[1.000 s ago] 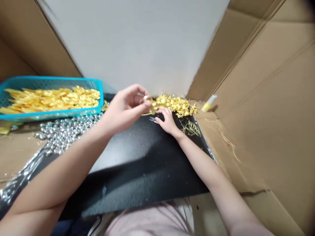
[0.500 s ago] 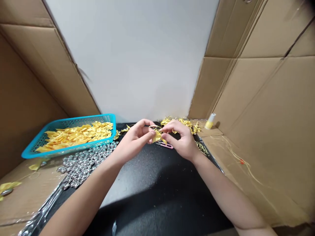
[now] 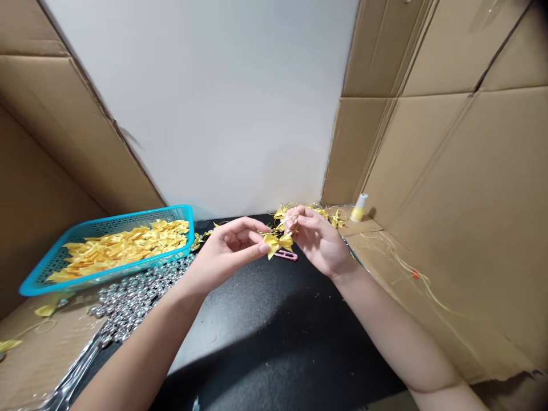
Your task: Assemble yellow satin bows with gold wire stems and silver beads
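As we look down through the head view, our left hand (image 3: 229,248) pinches one edge of a yellow bow (image 3: 278,244) between thumb and fingers, above the black tabletop (image 3: 257,319). Our right hand (image 3: 319,242) has its fingertips drawn close beside it; whether they grip the thin strands there, we cannot tell. Should our left pinch loosen, the bow could drop onto the pink-handled tool (image 3: 287,255); pulling unevenly could crease its loops or tangle the strands.
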A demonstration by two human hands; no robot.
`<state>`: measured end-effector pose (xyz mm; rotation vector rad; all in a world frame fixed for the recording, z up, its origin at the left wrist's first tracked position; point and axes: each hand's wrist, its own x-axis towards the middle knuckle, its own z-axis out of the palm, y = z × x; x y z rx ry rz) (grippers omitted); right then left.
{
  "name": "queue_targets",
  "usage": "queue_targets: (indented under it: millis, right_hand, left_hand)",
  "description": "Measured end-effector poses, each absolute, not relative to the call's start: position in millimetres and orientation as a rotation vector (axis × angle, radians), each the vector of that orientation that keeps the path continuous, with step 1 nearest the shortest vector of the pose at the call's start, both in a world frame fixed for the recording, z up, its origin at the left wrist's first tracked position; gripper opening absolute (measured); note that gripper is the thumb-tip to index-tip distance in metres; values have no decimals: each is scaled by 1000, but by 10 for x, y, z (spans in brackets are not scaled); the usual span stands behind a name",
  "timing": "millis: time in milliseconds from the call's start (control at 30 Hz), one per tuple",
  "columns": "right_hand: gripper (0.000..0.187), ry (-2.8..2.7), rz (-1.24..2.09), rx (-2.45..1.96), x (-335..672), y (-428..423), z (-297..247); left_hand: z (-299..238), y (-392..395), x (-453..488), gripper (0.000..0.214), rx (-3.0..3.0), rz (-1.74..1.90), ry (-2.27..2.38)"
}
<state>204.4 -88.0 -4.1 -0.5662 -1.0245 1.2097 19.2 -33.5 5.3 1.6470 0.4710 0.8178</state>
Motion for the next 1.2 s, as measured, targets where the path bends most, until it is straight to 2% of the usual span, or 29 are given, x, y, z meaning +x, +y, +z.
queue_targets:
  millis: [133, 300, 500, 767, 967, 1200]
  right_hand:
    - [9, -1013, 1193, -530, 2094, -909, 3]
    - [10, -1144, 1122, -700, 2126, -903, 15]
    - [18, -1270, 1279, -786, 2106, -837, -46]
    - [18, -1220, 1369, -788, 2149, -766, -103]
    - [16, -1241, 1309, -836, 2192, -716, -142]
    - [14, -1285, 1218, -862, 2270, -792, -37]
  left_hand:
    - [32, -306, 199, 20, 1649, 805, 504]
    - [-5, -264, 215, 25, 1779, 770, 577]
    - [-82, -303, 299, 28, 2086, 776, 645]
    - [-126, -240, 346, 20, 1741, 758, 457]
    - [-148, -160, 368, 30, 1418, 806, 339]
    - [-79, -178, 355, 32, 1381, 853, 305]
